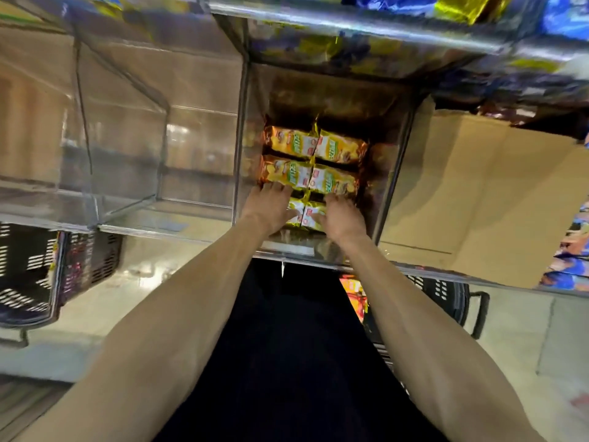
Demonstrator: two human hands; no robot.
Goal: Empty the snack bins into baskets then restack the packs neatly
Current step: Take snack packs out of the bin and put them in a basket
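Both my arms reach into a clear acrylic bin (395, 173) on a shelf. Several yellow-and-orange snack packs (315, 148) lie in it in neat rows of two. My left hand (271, 207) lies on the front left pack (295, 208), its fingers spread flat and reaching the row behind. My right hand (342, 215) covers the front right pack (310, 218), thumb against it. Whether either hand grips its pack is hidden by the backs of the hands.
An empty clear bin (127, 148) stands to the left. A cardboard box (478, 193) sits to the right. Black plastic baskets stand on the floor at lower left (38, 275) and lower right (446, 298), the right one holding bright packs. Blue and gold packs fill the shelf above.
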